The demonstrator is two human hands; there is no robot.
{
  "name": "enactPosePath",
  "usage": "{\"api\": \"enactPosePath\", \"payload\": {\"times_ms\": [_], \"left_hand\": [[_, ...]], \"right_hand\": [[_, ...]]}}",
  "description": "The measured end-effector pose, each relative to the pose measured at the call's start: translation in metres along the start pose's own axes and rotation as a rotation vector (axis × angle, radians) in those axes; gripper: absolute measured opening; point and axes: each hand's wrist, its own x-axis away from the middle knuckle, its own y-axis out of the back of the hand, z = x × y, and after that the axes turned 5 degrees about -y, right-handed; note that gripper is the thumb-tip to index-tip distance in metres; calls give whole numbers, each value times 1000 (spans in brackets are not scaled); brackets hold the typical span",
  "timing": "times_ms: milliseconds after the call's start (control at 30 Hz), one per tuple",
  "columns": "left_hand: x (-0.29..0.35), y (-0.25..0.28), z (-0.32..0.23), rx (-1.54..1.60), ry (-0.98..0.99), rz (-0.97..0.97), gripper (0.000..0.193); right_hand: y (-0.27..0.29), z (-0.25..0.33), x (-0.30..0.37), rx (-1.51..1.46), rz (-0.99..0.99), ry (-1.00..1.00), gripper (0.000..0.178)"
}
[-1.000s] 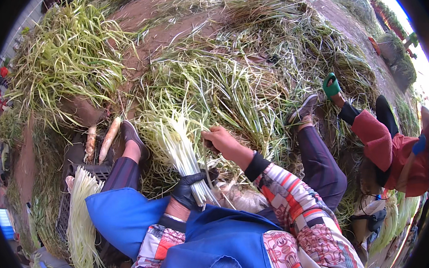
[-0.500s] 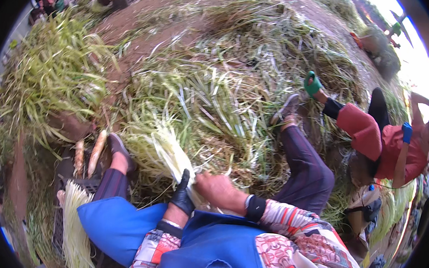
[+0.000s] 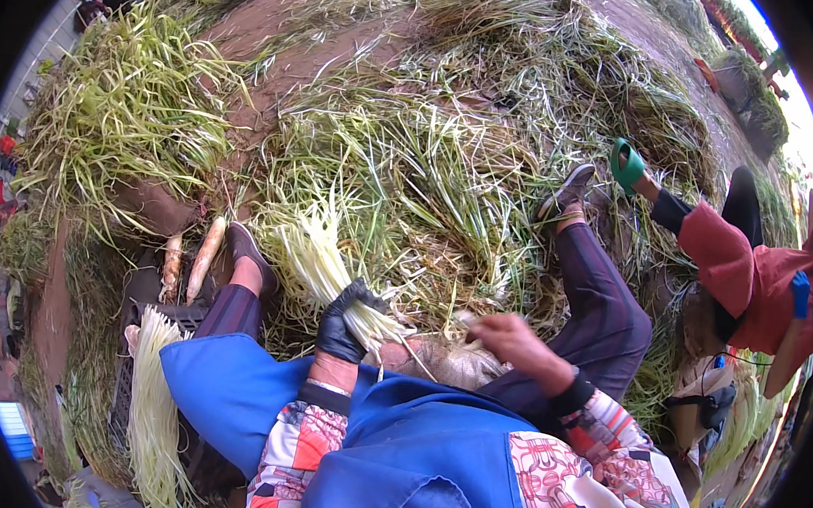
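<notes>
My left hand (image 3: 342,320), in a black glove, is wrapped round a bunch of pale green-white leafy stalks (image 3: 316,248). The leafy ends fan out away from me, and the whitish butt ends point toward my lap. To its right, my bare right hand (image 3: 520,345) is held apart from the bunch, fingers pinched together. A small whitish bit shows at its fingertips, too blurred to name. Below the hands, a blue apron (image 3: 414,441) covers my lap. Another bunch of pale stalks (image 3: 155,378) lies over a dark plastic crate (image 3: 124,381) beside my left knee.
Loose green leaves (image 3: 411,180) lie heaped in front of me, with another leafy heap (image 3: 126,116) at the far left. Two long pale cylindrical things (image 3: 205,258) rest by my left shoe. A pale sack (image 3: 456,361) is between my legs. At the right sits a co-worker in red (image 3: 768,285).
My right hand has moved off the bunch to the right. My left hand still grips the bunch, whose butt ends now show. The whole view has shifted slightly.
</notes>
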Motion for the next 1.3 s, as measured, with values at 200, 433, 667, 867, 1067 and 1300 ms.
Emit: {"api": "enactPosePath", "payload": {"times_ms": [200, 433, 667, 867, 1067, 1300], "left_hand": [[-8, -2, 13, -3, -61, -112, 13], [-24, 27, 33, 159, 445, 266, 39], [-16, 41, 12, 203, 280, 163, 22], [-31, -63, -116, -387, -243, -46, 12], [41, -223, -138, -977, -204, 169, 18], [109, -319, -108, -3060, -597, 165, 26]], "right_hand": [[14, -4, -3, 163, -738, 423, 71], [-123, 43, -69, -84, -642, 608, 57], [-129, 47, -70, -106, -165, 368, 71], [-51, 8, -33, 33, -332, 349, 41], [13, 7, 52, 416, -294, 322, 30], [-27, 88, 138, 317, -236, 1205, 42]]}}
